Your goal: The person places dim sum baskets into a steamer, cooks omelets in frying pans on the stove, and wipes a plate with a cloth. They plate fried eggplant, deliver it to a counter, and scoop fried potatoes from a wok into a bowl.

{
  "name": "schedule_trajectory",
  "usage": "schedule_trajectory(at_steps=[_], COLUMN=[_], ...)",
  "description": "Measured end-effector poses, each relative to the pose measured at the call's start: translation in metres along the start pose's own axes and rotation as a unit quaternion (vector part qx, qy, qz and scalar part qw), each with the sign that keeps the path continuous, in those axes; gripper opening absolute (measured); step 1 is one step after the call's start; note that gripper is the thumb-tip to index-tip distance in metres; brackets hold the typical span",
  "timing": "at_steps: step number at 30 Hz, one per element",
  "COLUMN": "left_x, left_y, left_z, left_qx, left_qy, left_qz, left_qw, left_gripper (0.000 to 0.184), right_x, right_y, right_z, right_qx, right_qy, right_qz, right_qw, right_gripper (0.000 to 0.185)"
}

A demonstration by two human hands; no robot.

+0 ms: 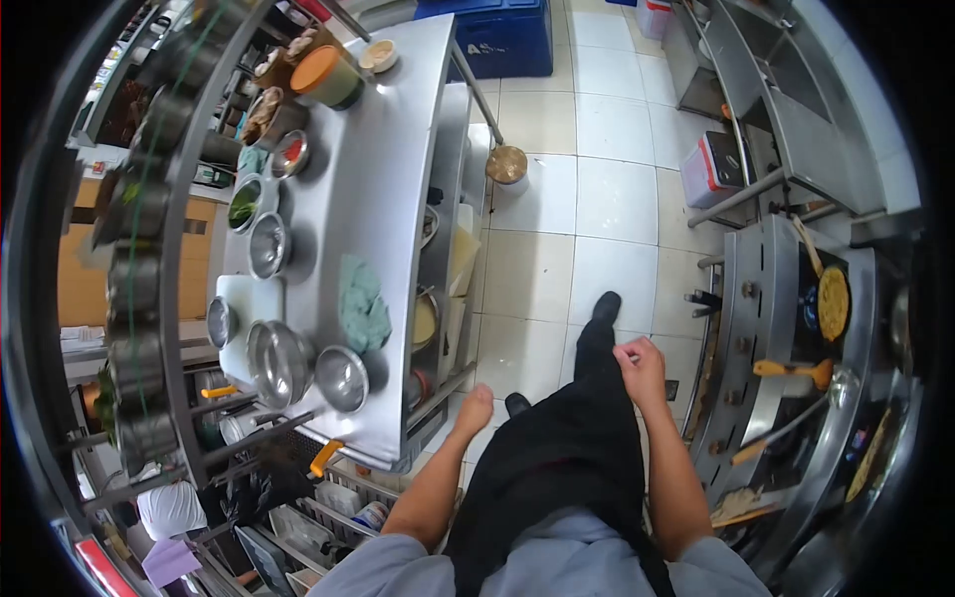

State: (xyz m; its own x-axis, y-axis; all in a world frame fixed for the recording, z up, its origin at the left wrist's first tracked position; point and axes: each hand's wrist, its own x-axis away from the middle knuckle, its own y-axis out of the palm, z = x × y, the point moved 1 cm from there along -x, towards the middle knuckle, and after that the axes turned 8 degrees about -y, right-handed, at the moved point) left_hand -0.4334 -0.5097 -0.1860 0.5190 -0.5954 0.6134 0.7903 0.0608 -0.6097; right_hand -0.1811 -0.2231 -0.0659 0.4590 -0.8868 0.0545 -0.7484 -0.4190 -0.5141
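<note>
My left hand [476,408] hangs beside the near end of the steel table [388,149], its fingers pointing down and mostly hidden. My right hand [642,370] is raised in front of my right leg, fingers curled in, with nothing visible in it. Nearest the left hand on the table are a steel bowl [341,379], a larger bowl [280,363] and a crumpled green cloth [364,303]. To the right of my right hand runs the stove [741,328]. A yellow flat food [834,303] cooks there, near a wooden spatula [796,369] and a ladle [844,386].
A lidded bucket [507,169] stands on the tiled floor [532,269] by the table leg. At the far end sits a blue bin [502,40]. A white box [711,169] is under the right-hand steel counter. Blue flames show at the burners.
</note>
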Motion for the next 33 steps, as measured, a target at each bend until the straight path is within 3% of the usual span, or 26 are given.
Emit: schedule_trajectory(at_steps=[1,3,6,8,10,11,13,14,17,19,20,22,24,26,27,30,33], left_x=[-0.016,-0.051,-0.102,-0.145,-0.207,-0.228,-0.26,-0.272,-0.301,-0.303,-0.301,-0.296,-0.289,-0.281,-0.276,-0.252,-0.231], left_y=[-0.017,-0.041,-0.079,-0.093,-0.111,-0.118,-0.135,-0.139,-0.154,-0.162,-0.167,-0.179,-0.206,-0.239,-0.258,-0.331,-0.389], left_z=[0.028,0.063,0.101,0.087,0.092,0.083,0.102,0.107,0.099,0.094,0.087,0.067,0.032,-0.002,-0.021,-0.123,-0.204], left_qx=[0.009,0.06,0.157,0.231,0.16,0.139,-0.08,-0.11,-0.131,-0.203,-0.207,-0.202,-0.243,-0.35,-0.355,-0.38,-0.39], left_qy=[-0.016,0.06,-0.117,-0.078,0.014,-0.003,0.068,0.045,0.093,0.035,0.024,-0.109,-0.149,-0.183,-0.231,-0.366,-0.433], left_qz=[0.044,0.19,0.235,0.276,0.355,0.37,0.404,0.402,0.416,0.408,0.425,0.43,0.47,0.492,0.49,0.477,0.412], left_qw=[0.999,0.978,0.952,0.93,0.921,0.919,0.909,0.908,0.895,0.89,0.881,0.873,0.835,0.776,0.762,0.703,0.701], left_gripper=[0.027,0.033,0.042,0.033,0.006,0.015,0.024,0.021,0.018,0.014,0.014,0.016,0.019,0.019,0.022,0.024,0.021], right_x=[-0.031,-0.098,-0.195,-0.254,-0.32,-0.337,-0.371,-0.385,-0.431,-0.456,-0.462,-0.473,-0.478,-0.476,-0.474,-0.472,-0.472], right_y=[0.011,0.036,0.096,0.146,0.223,0.249,0.296,0.319,0.393,0.432,0.452,0.484,0.51,0.518,0.524,0.522,0.52], right_z=[0.012,0.04,0.101,0.138,0.157,0.153,0.133,0.119,0.094,0.073,0.067,0.059,0.066,0.066,0.065,0.059,0.057], right_qx=[-0.013,-0.019,0.048,0.064,-0.05,-0.073,-0.127,-0.158,-0.206,-0.215,-0.228,-0.245,-0.29,-0.166,-0.172,-0.139,-0.132], right_qy=[0.007,0.01,0.094,0.006,-0.105,-0.144,-0.216,-0.246,-0.329,-0.439,-0.452,-0.451,-0.46,-0.547,-0.554,-0.535,-0.531], right_qz=[-0.004,-0.023,-0.092,-0.101,-0.065,-0.079,-0.103,-0.116,-0.142,-0.155,-0.16,-0.159,-0.154,-0.079,-0.042,-0.053,-0.064], right_qw=[1.0,0.999,0.99,0.993,0.991,0.984,0.963,0.949,0.91,0.859,0.847,0.843,0.825,0.817,0.814,0.832,0.835], right_gripper=[0.012,0.018,0.022,0.02,0.01,0.015,0.029,0.034,0.037,0.037,0.037,0.033,0.026,0.021,0.018,0.017,0.017])
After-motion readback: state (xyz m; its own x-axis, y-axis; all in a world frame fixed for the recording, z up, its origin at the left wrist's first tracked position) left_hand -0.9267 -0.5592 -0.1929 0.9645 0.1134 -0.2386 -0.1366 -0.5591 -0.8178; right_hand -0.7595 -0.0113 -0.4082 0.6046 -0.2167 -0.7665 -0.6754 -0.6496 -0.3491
